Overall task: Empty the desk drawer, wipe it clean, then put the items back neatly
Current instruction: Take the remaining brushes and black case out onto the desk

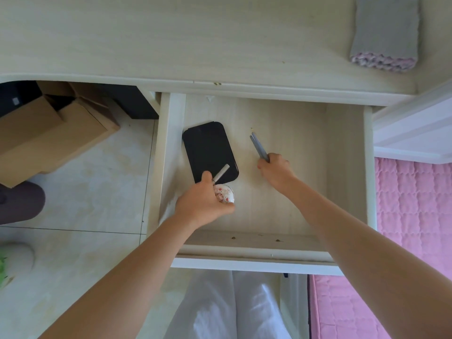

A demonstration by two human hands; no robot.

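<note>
Two hands reach into the pulled-out pale wooden desk drawer, each taking something different. The left hand curls its fingers around a slim white pen-like stick that points up and away over a flat black rounded case; it also seems to pinch a small round floral-patterned dish under its fingertips, probably so as to gather several small things in one grab. The right hand grips two thin grey-blue pens by their near ends, their tips angled toward the back of the drawer, apparently just above the floor, though I cannot tell whether they touch it.

The black case lies flat against the drawer's left side, held by nobody. On the light wooden desktop above, a folded grey cloth with a pink underside waits near the right edge, likely kept close for wiping. Whether items are coming out or going back cannot be settled from this view; specks on the drawer floor hint that emptying is under way.
</note>
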